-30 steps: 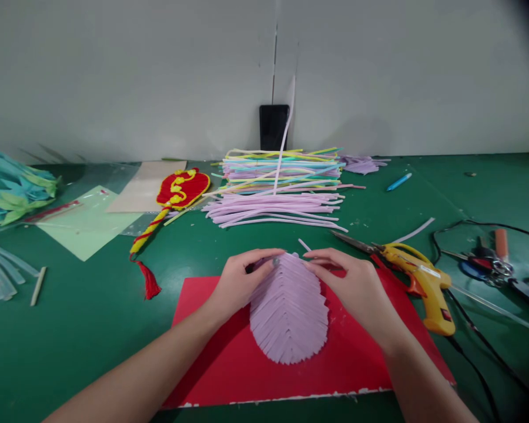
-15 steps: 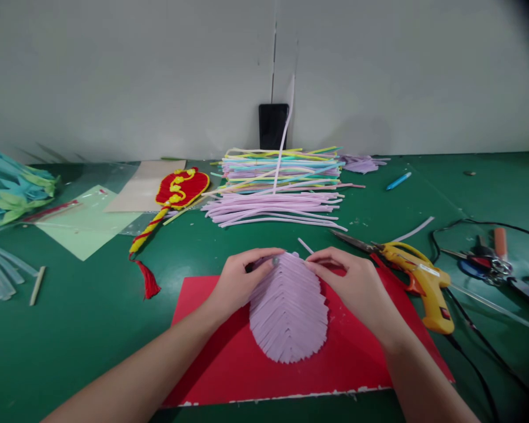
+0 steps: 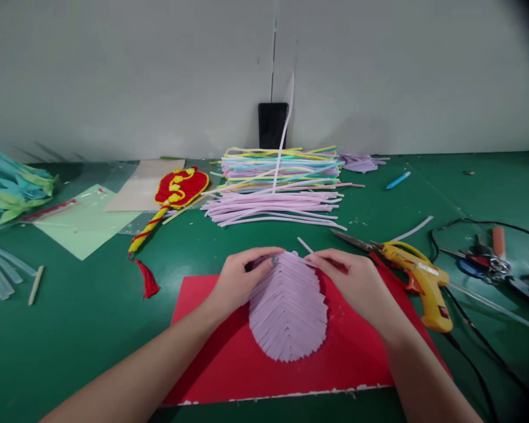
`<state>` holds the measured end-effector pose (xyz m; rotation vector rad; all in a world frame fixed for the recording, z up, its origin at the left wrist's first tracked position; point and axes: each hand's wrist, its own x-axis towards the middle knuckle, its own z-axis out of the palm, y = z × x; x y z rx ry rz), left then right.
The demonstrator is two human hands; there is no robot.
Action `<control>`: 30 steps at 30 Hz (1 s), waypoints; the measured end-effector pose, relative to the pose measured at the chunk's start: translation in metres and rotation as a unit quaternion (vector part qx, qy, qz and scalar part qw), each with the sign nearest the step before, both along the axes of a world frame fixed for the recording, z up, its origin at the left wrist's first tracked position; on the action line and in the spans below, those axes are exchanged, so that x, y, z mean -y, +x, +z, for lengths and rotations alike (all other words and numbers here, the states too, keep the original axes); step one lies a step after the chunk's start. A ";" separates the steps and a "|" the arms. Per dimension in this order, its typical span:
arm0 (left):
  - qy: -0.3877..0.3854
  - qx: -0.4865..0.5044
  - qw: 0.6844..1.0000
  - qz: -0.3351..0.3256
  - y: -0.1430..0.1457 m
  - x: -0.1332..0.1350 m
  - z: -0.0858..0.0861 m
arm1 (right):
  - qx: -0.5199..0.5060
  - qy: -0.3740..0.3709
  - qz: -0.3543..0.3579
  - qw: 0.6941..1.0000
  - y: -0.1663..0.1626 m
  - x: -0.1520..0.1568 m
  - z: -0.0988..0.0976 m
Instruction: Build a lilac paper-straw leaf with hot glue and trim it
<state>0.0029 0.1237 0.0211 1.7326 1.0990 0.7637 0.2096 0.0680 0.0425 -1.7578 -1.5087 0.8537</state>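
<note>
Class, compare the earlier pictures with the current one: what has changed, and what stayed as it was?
The right hand's fingertips have shifted slightly right, exposing a little more of the thin pale-purple strip. I see nothing newly grasped or let go. The left hand stays at the upper left edge of the pale-purple leaf-shaped piece; the flat red board looks unmoved.

Matt, ridged lilac leaf point(image 3: 287, 317); smooth, rough-edged red board point(image 3: 357, 358); yellow plastic glue gun point(image 3: 432, 288).

On the tabletop point(image 3: 92, 329), the leaf piece point(image 3: 288, 320) lies on the board point(image 3: 220, 373); glue gun point(image 3: 432, 285) right, fan point(image 3: 191, 189) left, strips point(image 3: 273, 205) behind, phone point(image 3: 271, 126) behind those.
</note>
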 end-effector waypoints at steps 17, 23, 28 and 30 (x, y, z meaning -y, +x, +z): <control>0.011 -0.034 0.999 0.024 0.000 0.001 0.000 | -0.037 0.021 -0.017 0.999 0.000 0.000 -0.001; 0.015 -0.039 0.999 0.026 0.000 0.001 0.003 | -0.062 0.021 -0.051 0.997 0.001 0.000 0.002; 0.006 -0.034 0.999 0.029 0.000 0.000 0.002 | -0.045 0.006 -0.016 0.999 0.001 0.001 -0.001; 0.004 -0.034 0.999 0.029 0.000 0.000 0.002 | -0.043 0.005 -0.009 0.999 0.001 0.001 -0.002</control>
